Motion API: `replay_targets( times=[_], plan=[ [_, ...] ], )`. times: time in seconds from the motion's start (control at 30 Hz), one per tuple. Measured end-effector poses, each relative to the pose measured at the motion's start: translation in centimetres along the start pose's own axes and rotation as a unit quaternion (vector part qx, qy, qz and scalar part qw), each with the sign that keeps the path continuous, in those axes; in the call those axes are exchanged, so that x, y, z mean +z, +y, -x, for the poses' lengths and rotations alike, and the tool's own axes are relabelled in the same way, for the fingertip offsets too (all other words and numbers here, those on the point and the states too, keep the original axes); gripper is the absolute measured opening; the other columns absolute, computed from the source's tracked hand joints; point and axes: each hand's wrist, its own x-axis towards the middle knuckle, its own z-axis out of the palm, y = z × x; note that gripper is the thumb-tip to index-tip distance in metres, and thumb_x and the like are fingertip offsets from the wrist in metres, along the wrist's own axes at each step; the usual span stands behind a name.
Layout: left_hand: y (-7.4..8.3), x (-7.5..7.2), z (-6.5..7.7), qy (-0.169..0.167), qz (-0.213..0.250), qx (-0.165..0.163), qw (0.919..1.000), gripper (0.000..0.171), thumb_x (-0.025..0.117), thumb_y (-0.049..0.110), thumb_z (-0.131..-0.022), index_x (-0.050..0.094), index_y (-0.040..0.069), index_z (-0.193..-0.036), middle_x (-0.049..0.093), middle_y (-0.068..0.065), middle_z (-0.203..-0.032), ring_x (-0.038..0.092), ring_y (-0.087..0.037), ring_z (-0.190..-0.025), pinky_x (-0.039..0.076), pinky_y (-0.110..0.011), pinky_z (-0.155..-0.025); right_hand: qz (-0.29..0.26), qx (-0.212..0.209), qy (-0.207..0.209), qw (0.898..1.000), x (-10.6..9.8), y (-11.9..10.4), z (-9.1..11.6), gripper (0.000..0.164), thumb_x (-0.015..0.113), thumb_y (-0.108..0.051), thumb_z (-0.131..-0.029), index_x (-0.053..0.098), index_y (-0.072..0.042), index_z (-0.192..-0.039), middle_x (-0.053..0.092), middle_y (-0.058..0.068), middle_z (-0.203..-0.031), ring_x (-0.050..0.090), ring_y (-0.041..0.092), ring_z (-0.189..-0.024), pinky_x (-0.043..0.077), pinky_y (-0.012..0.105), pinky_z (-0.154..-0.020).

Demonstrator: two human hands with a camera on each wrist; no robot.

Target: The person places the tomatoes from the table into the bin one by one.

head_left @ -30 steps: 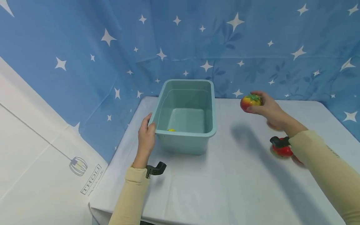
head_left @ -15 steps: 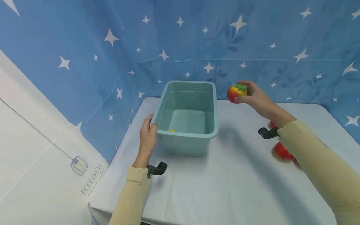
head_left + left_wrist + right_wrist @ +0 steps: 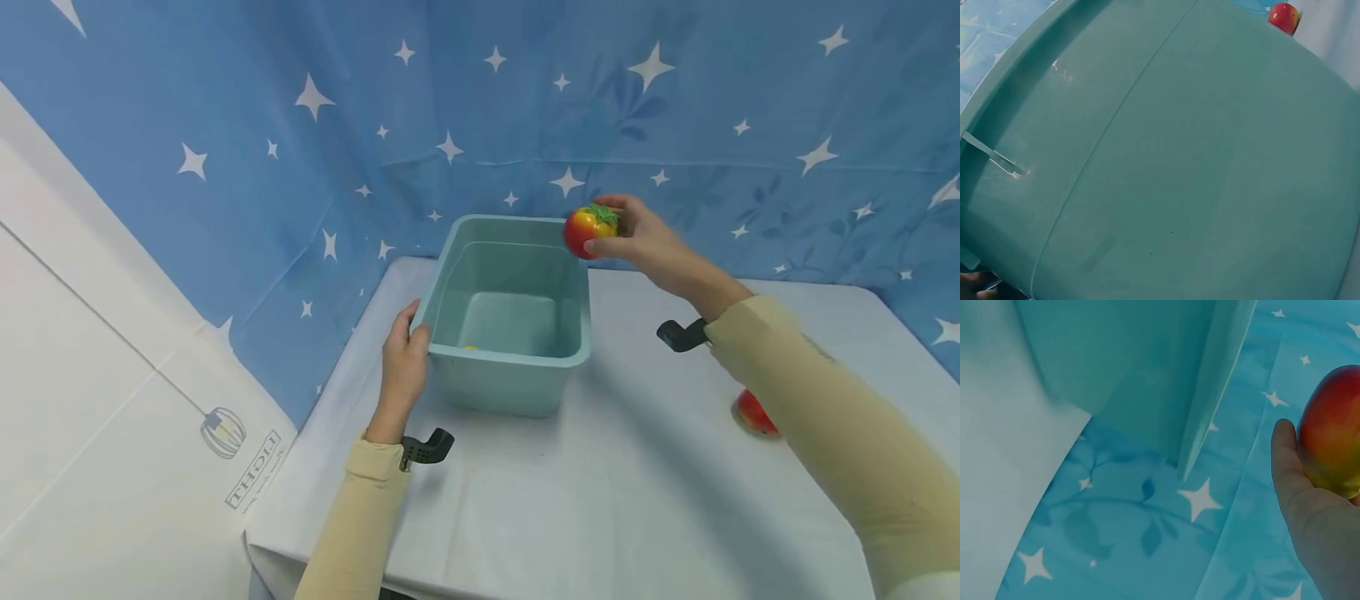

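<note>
My left hand (image 3: 405, 367) grips the near left corner of a pale teal plastic bin (image 3: 502, 385) by its rim. In the left wrist view the bin's wall (image 3: 1166, 156) fills most of the picture, with a bit of fingers (image 3: 975, 284) at the lower left. My right hand (image 3: 648, 242) holds a red-and-yellow tomato (image 3: 585, 233) with green leaves, thumb on the near side. The tomato overlaps the bin's far right rim in the head view. In the right wrist view the thumb (image 3: 1288, 456) lies along the tomato (image 3: 1335, 431).
A small yellow thing (image 3: 468, 347) shows inside the bin near its front wall. Another red fruit (image 3: 753, 412) lies on the white-covered table (image 3: 540, 500), partly behind the right sleeve. A blue star-patterned curtain (image 3: 510, 100) hangs behind the table.
My right hand has carried the tomato left, and a little higher, from over the table to the bin's right rim. My left hand keeps its grip on the bin.
</note>
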Motion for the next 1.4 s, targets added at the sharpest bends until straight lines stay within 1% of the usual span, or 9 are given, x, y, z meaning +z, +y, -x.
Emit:
replay_targets(
  times=[0.2, 0.4, 0.5, 0.63, 0.83, 0.97, 1.17, 1.3, 1.4],
  plan=[
    [-0.2, -0.1, -0.1, 0.007, -0.003, 0.005, 1.0000, 0.043, 0.034, 0.032, -0.094, 0.039, 0.027, -0.136, 0.048, 0.008, -0.128, 0.052, -0.015, -0.103, 0.042, -0.041, -0.084, -0.010, -0.017, -0.011, 1.000, 1.5, -1.6, -1.5, 0.078, 0.071, -0.034, -0.077, 0.024, -0.024, -0.139, 0.039, 0.003, -0.133, 0.041, 0.021, -0.118, 0.041, 0.043, -0.093],
    [-0.1, 0.1, -0.4, 0.006, -0.003, 0.009, 0.9999, 0.043, 0.035, 0.032, -0.094, 0.039, 0.025, -0.136, 0.047, 0.006, -0.130, 0.052, -0.017, -0.106, 0.043, -0.042, -0.085, -0.025, -0.031, -0.015, 0.999, 2.4, -3.7, -2.5, 0.075, 0.071, -0.031, -0.078, 0.026, -0.024, -0.138, 0.039, 0.003, -0.134, 0.040, 0.020, -0.118, 0.041, 0.040, -0.093],
    [0.0, 0.1, -0.4, 0.006, -0.003, 0.006, 1.0000, 0.043, 0.036, 0.032, -0.094, 0.039, 0.026, -0.136, 0.047, 0.005, -0.130, 0.052, -0.017, -0.106, 0.043, -0.043, -0.084, -0.034, -0.033, -0.025, 0.999, 3.2, -4.6, -2.9, 0.075, 0.071, -0.029, -0.078, 0.026, -0.024, -0.137, 0.039, 0.002, -0.133, 0.040, 0.019, -0.118, 0.041, 0.039, -0.093],
    [0.0, 0.2, -0.5, 0.010, -0.008, 0.012, 0.9998, 0.043, 0.037, 0.028, -0.094, 0.039, 0.025, -0.136, 0.046, 0.003, -0.132, 0.051, -0.018, -0.108, 0.043, -0.043, -0.086, -0.053, -0.044, -0.040, 0.997, 4.4, -5.3, -3.6, 0.075, 0.070, -0.026, -0.079, 0.024, -0.022, -0.138, 0.039, 0.003, -0.133, 0.041, 0.019, -0.117, 0.040, 0.039, -0.094],
    [-0.1, 0.4, -0.6, 0.009, -0.006, 0.017, 0.9998, 0.043, 0.036, 0.027, -0.094, 0.040, 0.023, -0.137, 0.047, 0.004, -0.131, 0.053, -0.017, -0.107, 0.044, -0.043, -0.084, -0.060, -0.054, -0.046, 0.996, 5.5, -5.8, -4.2, 0.074, 0.070, -0.028, -0.079, 0.025, -0.022, -0.138, 0.039, 0.002, -0.133, 0.041, 0.018, -0.117, 0.040, 0.039, -0.094],
    [-0.1, 0.4, -0.6, 0.007, -0.006, 0.020, 0.9998, 0.043, 0.035, 0.028, -0.094, 0.040, 0.023, -0.137, 0.048, 0.005, -0.130, 0.054, -0.015, -0.105, 0.044, -0.041, -0.082, -0.068, -0.059, -0.048, 0.995, 6.2, -5.8, -4.9, 0.072, 0.069, -0.029, -0.079, 0.025, -0.022, -0.137, 0.041, 0.003, -0.130, 0.041, 0.018, -0.115, 0.040, 0.038, -0.093],
    [-0.2, 0.1, -0.6, 0.018, -0.017, 0.016, 0.9996, 0.043, 0.036, 0.027, -0.094, 0.040, 0.025, -0.136, 0.049, 0.005, -0.129, 0.054, -0.015, -0.104, 0.044, -0.040, -0.082, -0.070, -0.039, -0.029, 0.996, 8.4, -5.1, -6.7, 0.071, 0.067, -0.027, -0.080, 0.024, -0.017, -0.136, 0.037, 0.006, -0.134, 0.042, 0.020, -0.113, 0.040, 0.036, -0.093],
    [-0.3, -0.1, -0.6, 0.016, -0.014, 0.017, 0.9996, 0.043, 0.036, 0.026, -0.094, 0.041, 0.023, -0.136, 0.050, 0.004, -0.129, 0.055, -0.019, -0.097, 0.044, -0.040, -0.078, -0.076, -0.033, -0.039, 0.996, 9.8, -5.4, -6.4, 0.069, 0.065, -0.021, -0.080, 0.024, -0.011, -0.134, 0.035, 0.011, -0.133, 0.042, 0.023, -0.111, 0.040, 0.036, -0.093],
    [-0.4, -0.1, -0.7, 0.014, -0.018, 0.018, 0.9996, 0.044, 0.036, 0.027, -0.093, 0.040, 0.023, -0.137, 0.049, 0.004, -0.130, 0.055, -0.017, -0.098, 0.044, -0.040, -0.080, -0.070, -0.034, -0.048, 0.996, 10.6, -5.3, -6.4, 0.067, 0.066, -0.019, -0.080, 0.025, -0.010, -0.133, 0.037, 0.012, -0.130, 0.043, 0.023, -0.109, 0.041, 0.035, -0.092]
  ],
)
